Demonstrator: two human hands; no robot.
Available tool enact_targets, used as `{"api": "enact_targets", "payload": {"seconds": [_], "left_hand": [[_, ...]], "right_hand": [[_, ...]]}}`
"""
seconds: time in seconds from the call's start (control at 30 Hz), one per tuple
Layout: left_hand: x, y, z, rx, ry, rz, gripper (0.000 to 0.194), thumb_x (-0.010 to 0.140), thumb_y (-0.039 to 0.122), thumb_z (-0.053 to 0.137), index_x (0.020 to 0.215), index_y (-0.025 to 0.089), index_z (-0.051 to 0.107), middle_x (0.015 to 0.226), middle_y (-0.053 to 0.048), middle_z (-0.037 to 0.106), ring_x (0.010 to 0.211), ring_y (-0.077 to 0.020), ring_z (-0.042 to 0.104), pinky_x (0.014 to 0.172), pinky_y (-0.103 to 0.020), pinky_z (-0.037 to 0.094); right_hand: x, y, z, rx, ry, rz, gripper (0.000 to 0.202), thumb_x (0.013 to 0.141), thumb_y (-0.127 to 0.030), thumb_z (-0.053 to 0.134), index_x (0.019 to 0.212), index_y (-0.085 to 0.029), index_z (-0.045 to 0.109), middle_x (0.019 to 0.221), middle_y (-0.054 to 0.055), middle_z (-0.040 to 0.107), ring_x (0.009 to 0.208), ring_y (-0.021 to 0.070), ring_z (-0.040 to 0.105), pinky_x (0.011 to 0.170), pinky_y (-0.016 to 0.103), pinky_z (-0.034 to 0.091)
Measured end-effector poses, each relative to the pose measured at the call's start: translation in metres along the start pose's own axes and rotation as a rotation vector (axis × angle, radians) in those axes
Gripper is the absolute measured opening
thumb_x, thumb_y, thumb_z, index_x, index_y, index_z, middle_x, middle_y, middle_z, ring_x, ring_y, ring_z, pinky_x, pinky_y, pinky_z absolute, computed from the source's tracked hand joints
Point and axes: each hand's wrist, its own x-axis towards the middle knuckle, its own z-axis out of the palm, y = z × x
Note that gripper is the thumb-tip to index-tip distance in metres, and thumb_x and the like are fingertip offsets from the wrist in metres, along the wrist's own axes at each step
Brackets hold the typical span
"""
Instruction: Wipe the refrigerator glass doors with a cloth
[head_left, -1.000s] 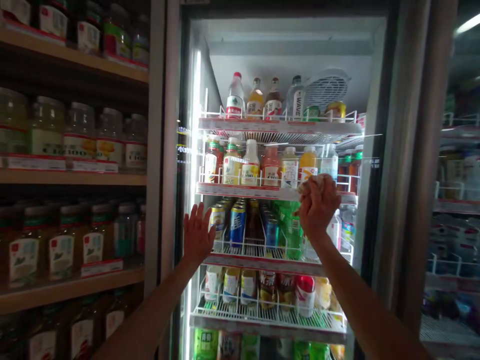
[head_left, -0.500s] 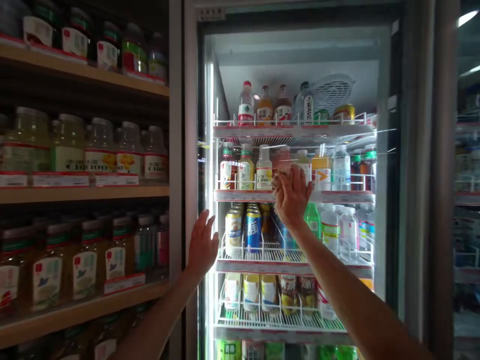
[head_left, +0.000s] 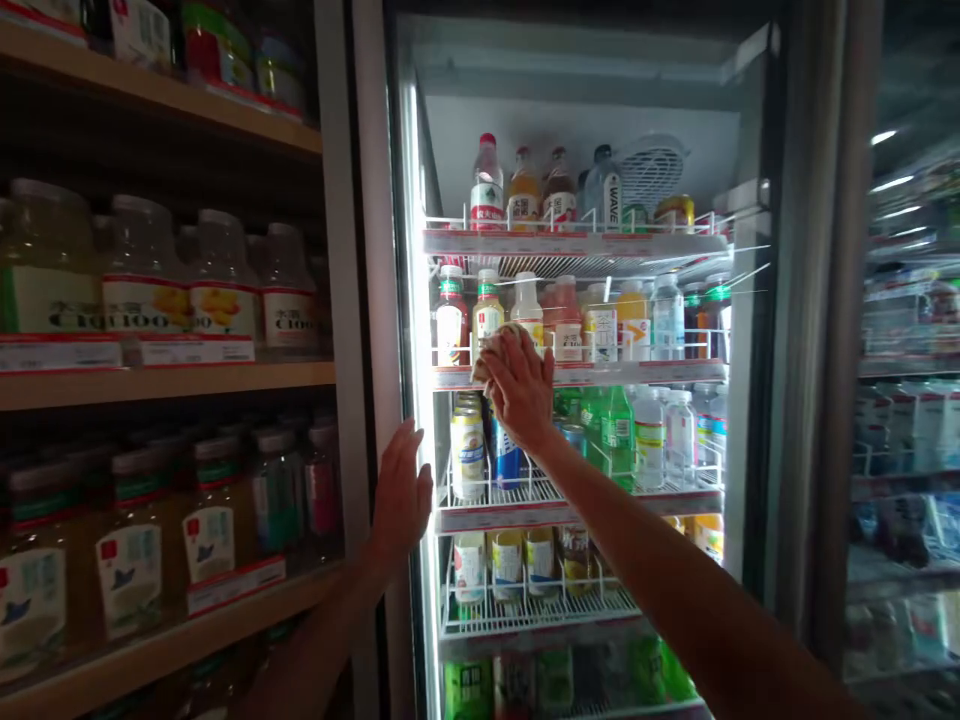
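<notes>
A crumpled pale cloth (head_left: 481,366) is under the fingers of my right hand (head_left: 523,392), which presses it against the glass door (head_left: 570,75) of a lit drinks fridge. Behind it, through the glass, are the second and third shelves. My left hand (head_left: 401,492) is at the door's left frame (head_left: 373,300), its fingers stretched upward and holding nothing. Whether its palm touches the frame or the glass is hidden from this angle. Most of the cloth lies hidden behind my right hand.
Wire shelves (head_left: 645,374) inside the fridge hold several bottles and cans. On the left, wooden shelves (head_left: 172,385) carry rows of large bottles with price tags. To the right stands another glass-fronted fridge (head_left: 907,420) with drinks.
My right hand has moved left across the glass with the cloth, uncovering the pink and green bottles. The left hand stays at the frame. The view has shifted slightly.
</notes>
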Motion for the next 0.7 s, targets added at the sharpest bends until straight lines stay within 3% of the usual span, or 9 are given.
{"api": "enact_targets", "payload": {"seconds": [0.07,0.13,0.23,0.3,0.4,0.47,0.53,0.63,0.7], "left_hand": [[0.000,0.004,0.004,-0.025,0.014,-0.013,0.047,0.090,0.017,0.038,0.137,0.020,0.030,0.140,-0.013,0.040,0.134,-0.0205,0.033,0.108,-0.040,0.035],[0.001,0.009,0.009,-0.051,0.040,-0.006,0.047,0.090,0.019,0.040,0.136,0.020,0.031,0.141,-0.013,0.039,0.134,-0.0214,0.032,0.108,-0.042,0.033],[0.005,0.020,0.018,-0.089,0.061,0.037,0.047,0.089,0.019,0.042,0.135,0.020,0.032,0.141,-0.013,0.039,0.135,-0.0216,0.031,0.109,-0.043,0.031],[0.010,0.029,0.025,-0.093,0.062,0.051,0.047,0.089,0.019,0.042,0.135,0.020,0.033,0.142,-0.013,0.039,0.136,-0.0216,0.030,0.110,-0.043,0.028],[0.017,0.043,0.036,-0.036,0.045,0.038,0.046,0.089,0.021,0.042,0.134,0.019,0.036,0.144,-0.013,0.038,0.138,-0.0228,0.026,0.113,-0.046,0.019],[0.018,0.051,0.043,0.020,0.029,0.043,0.044,0.088,0.022,0.044,0.132,0.018,0.039,0.144,-0.015,0.037,0.139,-0.0243,0.023,0.113,-0.048,0.015],[0.015,0.056,0.048,0.073,0.016,0.061,0.044,0.088,0.023,0.046,0.131,0.018,0.041,0.144,-0.015,0.037,0.140,-0.0249,0.020,0.114,-0.049,0.012],[0.008,0.058,0.053,0.135,-0.002,0.083,0.047,0.088,0.023,0.047,0.134,0.019,0.040,0.146,-0.013,0.034,0.141,-0.0240,0.017,0.114,-0.047,0.011],[0.005,0.059,0.054,0.160,0.002,0.087,0.052,0.087,0.023,0.048,0.137,0.021,0.035,0.148,-0.012,0.031,0.141,-0.0233,0.017,0.115,-0.046,0.011]], "right_hand": [[-0.026,-0.007,-0.002,0.004,-0.047,-0.087,0.035,0.088,-0.030,0.046,0.122,-0.030,0.053,0.146,0.002,0.038,0.141,0.0231,0.016,0.114,0.050,0.010],[-0.071,-0.013,-0.007,0.025,-0.114,-0.271,0.034,0.087,-0.030,0.049,0.121,-0.031,0.053,0.144,-0.001,0.040,0.142,0.0225,0.015,0.115,0.048,0.007],[-0.119,-0.002,-0.021,0.040,-0.209,-0.446,0.035,0.086,-0.030,0.051,0.121,-0.033,0.053,0.142,-0.003,0.042,0.141,0.0210,0.018,0.116,0.047,0.005],[-0.115,0.022,-0.028,-0.005,-0.177,-0.304,0.036,0.086,-0.028,0.051,0.121,-0.032,0.052,0.145,-0.001,0.037,0.140,0.0223,0.020,0.115,0.048,0.008],[-0.084,0.057,-0.031,-0.122,-0.004,0.101,0.039,0.088,-0.024,0.044,0.126,-0.026,0.050,0.150,0.006,0.028,0.139,0.0274,0.023,0.111,0.053,0.017],[-0.080,0.064,-0.033,-0.148,0.043,0.189,0.040,0.089,-0.022,0.041,0.128,-0.024,0.049,0.150,0.008,0.027,0.138,0.0290,0.024,0.108,0.054,0.022],[-0.100,0.057,-0.036,-0.106,0.000,0.054,0.037,0.088,-0.023,0.044,0.125,-0.025,0.051,0.150,0.007,0.029,0.139,0.0282,0.023,0.109,0.052,0.022],[-0.147,0.047,-0.041,-0.012,-0.138,-0.261,0.034,0.085,-0.027,0.051,0.119,-0.029,0.055,0.147,0.002,0.036,0.139,0.0251,0.023,0.113,0.049,0.016],[-0.156,0.060,-0.047,0.004,-0.158,-0.284,0.034,0.084,-0.027,0.053,0.118,-0.031,0.056,0.146,0.000,0.037,0.140,0.0236,0.023,0.114,0.048,0.013]]}}
